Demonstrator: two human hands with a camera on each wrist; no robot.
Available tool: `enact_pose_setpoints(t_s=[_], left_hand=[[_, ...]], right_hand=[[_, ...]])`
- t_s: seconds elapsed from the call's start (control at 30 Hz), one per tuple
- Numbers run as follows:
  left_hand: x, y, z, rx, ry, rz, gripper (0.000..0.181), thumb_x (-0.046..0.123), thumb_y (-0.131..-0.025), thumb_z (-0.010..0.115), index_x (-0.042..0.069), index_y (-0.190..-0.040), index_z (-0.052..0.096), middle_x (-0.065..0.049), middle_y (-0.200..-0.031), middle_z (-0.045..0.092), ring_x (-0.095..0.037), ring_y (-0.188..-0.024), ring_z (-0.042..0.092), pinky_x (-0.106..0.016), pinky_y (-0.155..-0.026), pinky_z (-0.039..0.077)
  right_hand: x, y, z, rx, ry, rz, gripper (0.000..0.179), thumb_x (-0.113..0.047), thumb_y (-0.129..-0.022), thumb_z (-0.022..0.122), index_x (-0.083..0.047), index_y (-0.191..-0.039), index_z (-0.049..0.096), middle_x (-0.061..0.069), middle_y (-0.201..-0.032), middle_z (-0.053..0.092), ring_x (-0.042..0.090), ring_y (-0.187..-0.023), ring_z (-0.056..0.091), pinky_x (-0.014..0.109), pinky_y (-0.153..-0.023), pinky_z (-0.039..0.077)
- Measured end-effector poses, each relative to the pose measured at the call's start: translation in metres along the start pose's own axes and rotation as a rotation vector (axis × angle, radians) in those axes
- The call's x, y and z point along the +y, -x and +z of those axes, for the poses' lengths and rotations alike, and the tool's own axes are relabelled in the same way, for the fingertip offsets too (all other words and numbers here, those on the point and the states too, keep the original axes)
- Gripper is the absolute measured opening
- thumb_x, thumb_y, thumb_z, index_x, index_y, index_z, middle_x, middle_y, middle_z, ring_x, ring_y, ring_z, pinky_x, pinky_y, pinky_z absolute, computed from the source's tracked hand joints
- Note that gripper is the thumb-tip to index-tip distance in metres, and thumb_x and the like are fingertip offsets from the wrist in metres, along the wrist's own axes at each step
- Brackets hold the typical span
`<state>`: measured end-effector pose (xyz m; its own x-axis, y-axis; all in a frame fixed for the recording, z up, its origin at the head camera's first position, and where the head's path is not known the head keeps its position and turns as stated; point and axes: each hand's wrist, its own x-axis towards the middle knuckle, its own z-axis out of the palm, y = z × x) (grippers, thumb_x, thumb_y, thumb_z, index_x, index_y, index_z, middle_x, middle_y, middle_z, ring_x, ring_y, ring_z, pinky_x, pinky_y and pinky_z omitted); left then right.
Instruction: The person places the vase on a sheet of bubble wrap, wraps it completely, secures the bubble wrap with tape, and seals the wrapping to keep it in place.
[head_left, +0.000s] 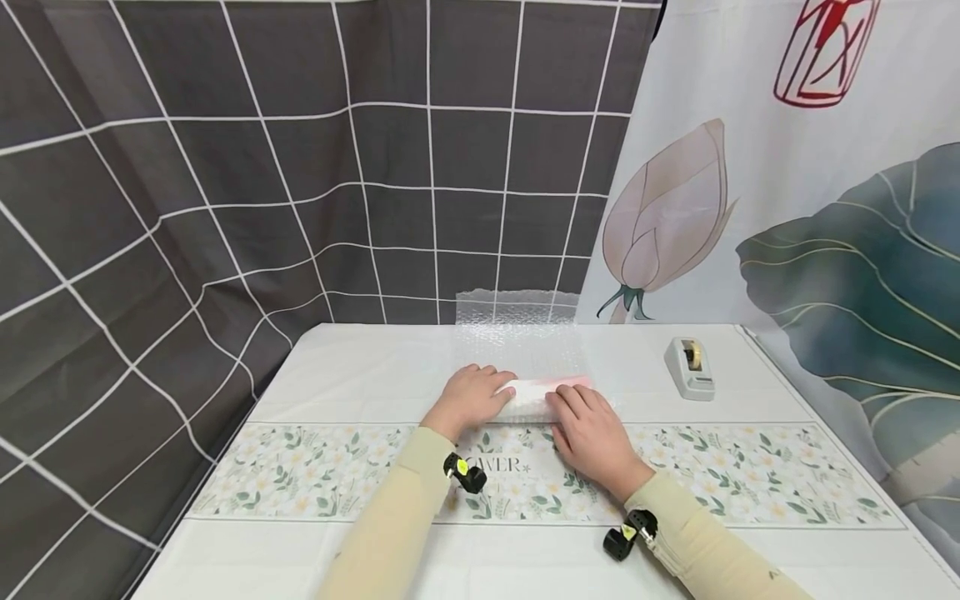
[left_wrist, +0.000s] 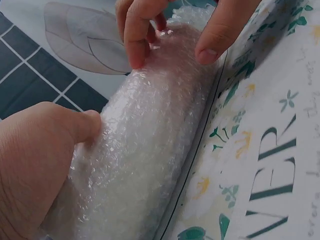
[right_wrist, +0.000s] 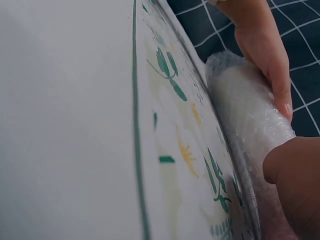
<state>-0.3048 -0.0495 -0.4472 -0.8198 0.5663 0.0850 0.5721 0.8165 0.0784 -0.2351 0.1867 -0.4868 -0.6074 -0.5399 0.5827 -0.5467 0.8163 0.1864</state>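
Observation:
A long rounded object, whitish with a pink end, lies across the table inside clear bubble wrap. What the wrapped bundle contains is blurred by the plastic. My left hand grips its left end, with the thumb on the wrap in the left wrist view. At the pink right end, my right hand holds the bundle, thumb on the near side and bent fingers over the top. A flat length of bubble wrap runs from the bundle to the table's back edge and up against the curtain.
A white tape dispenser with a yellowish roll stands at the back right. The white tablecloth has a floral band. A dark checked curtain and a lotus-print curtain hang behind the table.

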Motion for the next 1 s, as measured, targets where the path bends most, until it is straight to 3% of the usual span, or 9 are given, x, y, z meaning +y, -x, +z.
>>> enact_pose_setpoints(t_s=[0.17, 0.33, 0.6, 0.73, 0.87, 1.0], left_hand=[[-0.001, -0.001, 0.002, 0.026, -0.006, 0.014, 0.055, 0.057, -0.104, 0.035, 0.025, -0.143, 0.058, -0.001, -0.132, 0.065, -0.022, -0.121, 0.059, -0.04, -0.109, 0.041], [-0.001, -0.001, 0.004, 0.052, -0.018, 0.013, 0.068, 0.073, -0.093, 0.044, 0.027, -0.141, 0.059, 0.001, -0.126, 0.067, -0.022, -0.113, 0.062, -0.041, -0.105, 0.043], [0.0, 0.007, 0.003, 0.085, -0.107, -0.047, 0.079, 0.076, -0.088, 0.048, 0.024, -0.148, 0.052, -0.002, -0.135, 0.06, -0.026, -0.129, 0.051, -0.051, -0.12, 0.024], [0.002, 0.014, 0.0, 0.173, -0.139, -0.053, 0.079, 0.07, -0.088, 0.054, 0.023, -0.15, 0.047, -0.004, -0.137, 0.056, -0.026, -0.13, 0.048, -0.05, -0.122, 0.019], [0.006, 0.021, -0.002, 0.283, -0.194, -0.022, 0.07, 0.063, -0.089, 0.059, 0.022, -0.145, 0.052, -0.004, -0.133, 0.055, -0.025, -0.126, 0.049, -0.046, -0.118, 0.028], [0.013, 0.027, -0.002, 0.314, -0.249, 0.01, 0.064, 0.06, -0.09, 0.061, 0.023, -0.143, 0.055, -0.004, -0.134, 0.055, -0.024, -0.126, 0.05, -0.043, -0.114, 0.034]], right_hand=[[0.002, 0.002, 0.001, -0.069, -0.018, 0.007, 0.059, -0.023, -0.084, 0.075, 0.002, -0.134, 0.053, 0.019, -0.137, 0.052, 0.037, -0.131, 0.048, 0.051, -0.116, 0.033], [0.003, 0.002, -0.001, -0.124, -0.034, -0.001, 0.063, -0.021, -0.085, 0.073, 0.004, -0.138, 0.05, 0.023, -0.146, 0.046, 0.038, -0.138, 0.042, 0.053, -0.119, 0.027], [0.004, -0.004, -0.004, -0.141, -0.068, -0.034, 0.064, -0.018, -0.083, 0.077, 0.004, -0.138, 0.052, 0.021, -0.143, 0.049, 0.037, -0.136, 0.045, 0.051, -0.118, 0.03], [0.004, -0.006, -0.005, -0.149, -0.09, -0.015, 0.064, -0.017, -0.081, 0.078, 0.003, -0.136, 0.052, 0.021, -0.142, 0.049, 0.037, -0.135, 0.046, 0.051, -0.118, 0.031], [0.005, -0.01, -0.006, -0.155, -0.115, 0.011, 0.063, -0.017, -0.08, 0.08, 0.002, -0.134, 0.053, 0.019, -0.141, 0.049, 0.036, -0.132, 0.048, 0.051, -0.118, 0.031], [0.007, -0.013, -0.008, -0.163, -0.121, 0.022, 0.064, -0.019, -0.08, 0.082, 0.001, -0.134, 0.053, 0.018, -0.139, 0.05, 0.036, -0.13, 0.05, 0.051, -0.117, 0.031]])
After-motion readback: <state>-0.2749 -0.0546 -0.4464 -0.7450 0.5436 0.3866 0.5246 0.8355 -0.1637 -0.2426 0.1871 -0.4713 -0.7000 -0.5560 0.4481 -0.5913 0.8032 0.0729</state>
